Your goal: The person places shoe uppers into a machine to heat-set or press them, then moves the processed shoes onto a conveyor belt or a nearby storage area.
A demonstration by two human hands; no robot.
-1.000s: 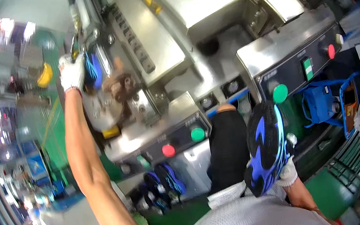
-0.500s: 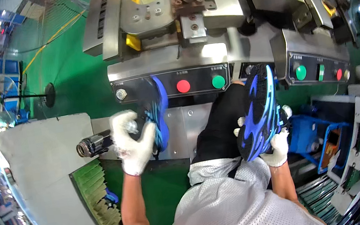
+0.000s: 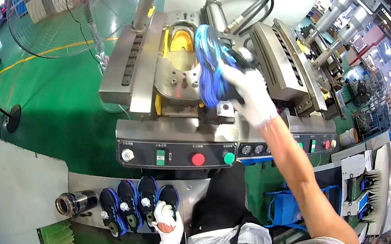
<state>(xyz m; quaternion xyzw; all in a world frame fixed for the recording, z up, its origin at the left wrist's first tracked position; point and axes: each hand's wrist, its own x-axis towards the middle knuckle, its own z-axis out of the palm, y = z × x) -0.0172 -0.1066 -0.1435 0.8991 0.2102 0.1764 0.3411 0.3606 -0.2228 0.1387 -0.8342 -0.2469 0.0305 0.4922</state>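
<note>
Up high, my right hand (image 3: pixel 251 94) gripped a blue shoe (image 3: pixel 209 64) against the steel press (image 3: pixel 168 75); my left hand (image 3: pixel 168 223) closed on the last dark shoe (image 3: pixel 168 197) in the ledge (image 3: pixel 83 184) row, green floor (image 3: pixel 49 93) beyond.

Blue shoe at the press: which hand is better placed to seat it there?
Right, probably. The right hand already grips the blue shoe up at the steel press. The left hand is low, on the rightmost of the dark shoes racked below the control panel.
</note>
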